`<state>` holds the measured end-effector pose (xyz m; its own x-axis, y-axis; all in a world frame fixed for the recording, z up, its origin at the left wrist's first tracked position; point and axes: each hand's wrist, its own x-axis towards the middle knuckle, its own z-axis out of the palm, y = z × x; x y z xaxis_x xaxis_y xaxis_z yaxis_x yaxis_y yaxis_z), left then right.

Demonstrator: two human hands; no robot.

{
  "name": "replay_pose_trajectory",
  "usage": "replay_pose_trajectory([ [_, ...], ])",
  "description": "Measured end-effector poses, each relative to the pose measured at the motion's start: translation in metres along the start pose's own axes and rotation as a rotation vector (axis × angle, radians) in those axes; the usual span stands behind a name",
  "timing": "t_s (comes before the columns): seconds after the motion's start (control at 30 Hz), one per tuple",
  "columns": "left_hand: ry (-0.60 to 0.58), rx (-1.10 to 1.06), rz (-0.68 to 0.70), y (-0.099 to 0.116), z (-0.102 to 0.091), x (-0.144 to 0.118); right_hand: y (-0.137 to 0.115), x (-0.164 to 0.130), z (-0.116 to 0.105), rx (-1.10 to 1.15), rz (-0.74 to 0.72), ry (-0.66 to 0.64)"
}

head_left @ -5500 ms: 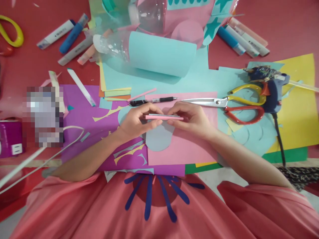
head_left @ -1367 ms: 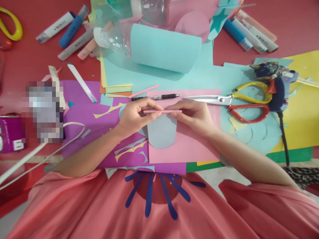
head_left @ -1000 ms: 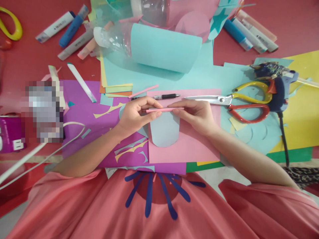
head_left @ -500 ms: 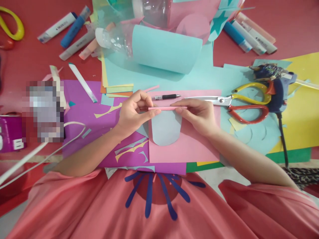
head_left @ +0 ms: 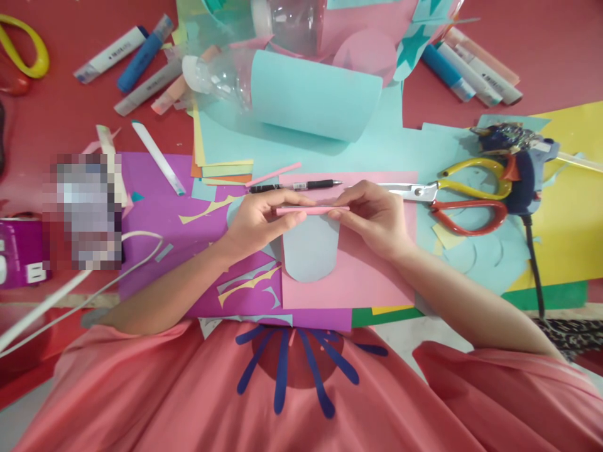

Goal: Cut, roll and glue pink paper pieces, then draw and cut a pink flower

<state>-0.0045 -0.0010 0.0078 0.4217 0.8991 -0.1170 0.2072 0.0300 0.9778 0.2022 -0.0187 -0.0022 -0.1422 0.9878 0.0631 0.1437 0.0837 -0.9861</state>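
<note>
Both your hands, left hand [head_left: 254,221] and right hand [head_left: 372,213], pinch the pink strip [head_left: 311,211] against the grey-blue cutout [head_left: 311,248]; uneven fingertip pressure could skew the strip

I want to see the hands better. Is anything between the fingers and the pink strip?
No. Both hands, left and right, pinch the pink strip directly at its ends, along the top of the blue cutout. Nothing lies between.
</note>
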Motion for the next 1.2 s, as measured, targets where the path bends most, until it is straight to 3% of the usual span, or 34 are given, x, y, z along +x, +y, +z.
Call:
replay_pose_trajectory([
  [0.2,0.107,0.004,-0.009,-0.0012,0.0004,0.0016,-0.0036,-0.0017,0.0006,-0.052,-0.019,0.03],
  [0.33,0.166,-0.013,0.003,0.0004,0.0001,0.003,-0.003,-0.0024,-0.0011,-0.069,-0.033,-0.031],
  [0.47,0.165,-0.023,0.022,-0.0002,0.0007,0.0026,-0.0014,-0.0023,-0.0014,-0.072,-0.073,-0.051],
  [0.93,0.237,-0.03,0.04,-0.0067,0.0014,0.0005,-0.0013,-0.0027,0.0003,-0.072,-0.059,0.074],
  [1.2,0.229,-0.042,0.039,-0.0065,0.0019,0.0006,0.0021,-0.0014,-0.0008,0.016,-0.034,0.004],
])
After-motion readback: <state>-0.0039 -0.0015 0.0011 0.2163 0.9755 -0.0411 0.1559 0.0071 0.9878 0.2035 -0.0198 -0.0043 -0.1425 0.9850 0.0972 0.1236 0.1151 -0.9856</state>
